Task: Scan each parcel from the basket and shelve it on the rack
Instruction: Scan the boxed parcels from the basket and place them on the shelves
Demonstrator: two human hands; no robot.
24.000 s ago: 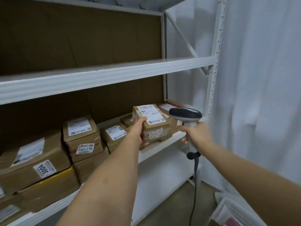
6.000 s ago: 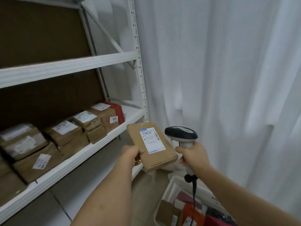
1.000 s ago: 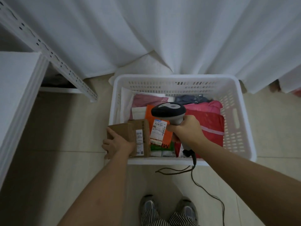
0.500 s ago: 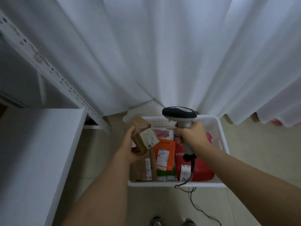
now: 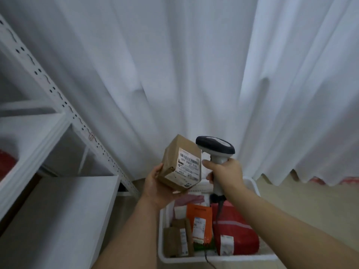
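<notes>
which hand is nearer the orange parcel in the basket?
Right, as far as one view shows. The right hand, gripping the scanner, is up over the orange parcel; the left hand, holding the cardboard box, sits up and further left.

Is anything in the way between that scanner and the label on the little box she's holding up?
Nothing visible. The left hand holds the small cardboard box from below, its label uncovered. The scanner, gripped by the right hand, sits just right of the box with only open air between.
</notes>
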